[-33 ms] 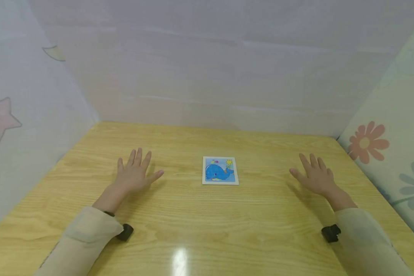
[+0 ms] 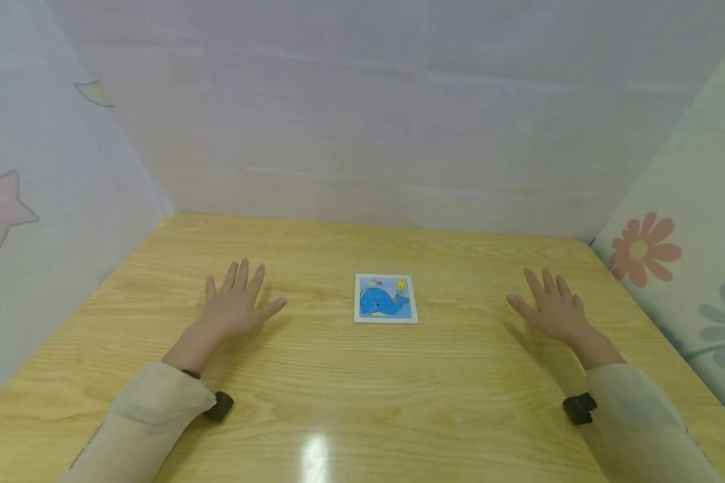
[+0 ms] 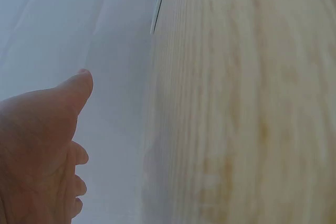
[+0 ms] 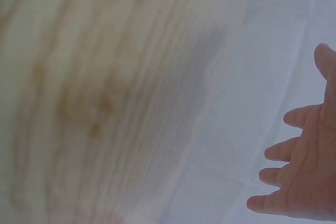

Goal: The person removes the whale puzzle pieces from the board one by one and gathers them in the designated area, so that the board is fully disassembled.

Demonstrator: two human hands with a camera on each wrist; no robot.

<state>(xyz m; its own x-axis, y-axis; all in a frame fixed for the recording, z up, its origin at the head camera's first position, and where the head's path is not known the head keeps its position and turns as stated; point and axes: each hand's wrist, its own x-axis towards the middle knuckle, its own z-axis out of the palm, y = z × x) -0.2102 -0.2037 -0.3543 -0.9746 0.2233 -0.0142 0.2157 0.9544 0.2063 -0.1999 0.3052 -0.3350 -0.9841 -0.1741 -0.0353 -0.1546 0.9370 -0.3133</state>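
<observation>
A square, white-bordered picture panel [image 2: 386,300] lies flat on the wooden table [image 2: 374,389], showing a blue whale and a yellow sun. Left of it, my left hand [image 2: 234,307] is spread palm down with straight fingers and holds nothing. My right hand [image 2: 556,312] is to the panel's right, its fingers also spread and holding nothing. Both hands cast shadows on the table and stay apart from the panel. In the left wrist view, the panel's edge [image 3: 159,3] shows at the top, beyond my thumb. The right wrist view shows only my fingers, tabletop and the pale backdrop.
A pale sheet wall [image 2: 362,134] rises along the table's back edge. Printed side panels stand left and right, one with a pink star [image 2: 3,208], the other with a red flower [image 2: 645,249]. Black wrist bands [image 2: 219,407] sit by both cuffs.
</observation>
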